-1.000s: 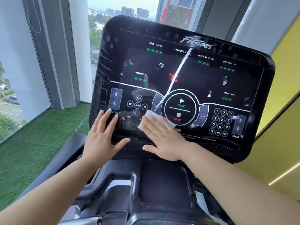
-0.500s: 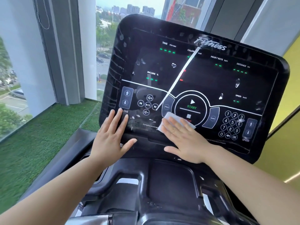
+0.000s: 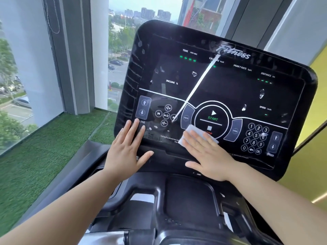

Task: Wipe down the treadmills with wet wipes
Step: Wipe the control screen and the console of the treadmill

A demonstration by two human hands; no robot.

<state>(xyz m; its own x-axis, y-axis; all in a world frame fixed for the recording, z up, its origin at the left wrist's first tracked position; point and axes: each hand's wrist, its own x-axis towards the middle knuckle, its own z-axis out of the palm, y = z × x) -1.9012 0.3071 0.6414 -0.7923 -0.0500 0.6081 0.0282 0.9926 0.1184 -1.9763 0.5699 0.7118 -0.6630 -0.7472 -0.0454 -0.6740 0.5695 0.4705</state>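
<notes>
Evidently, activation is being risked as the wet wipe (image 3: pixel 192 130) is being pressed onto the STOP button (image 3: pixel 209 128) by flat right fingers (image 3: pixel 196 140); left fingers (image 3: pixel 131 132) flat, empty.

We have slid our right hand (image 3: pixel 210 154) and the wet wipe (image 3: pixel 193 132) beneath it toward 3 o'clock along the treadmill console's (image 3: pixel 230 89) lower part, away from the media buttons (image 3: pixel 165 115). The wipe now covers the first letter of the STOP label (image 3: pixel 210 133).
</notes>
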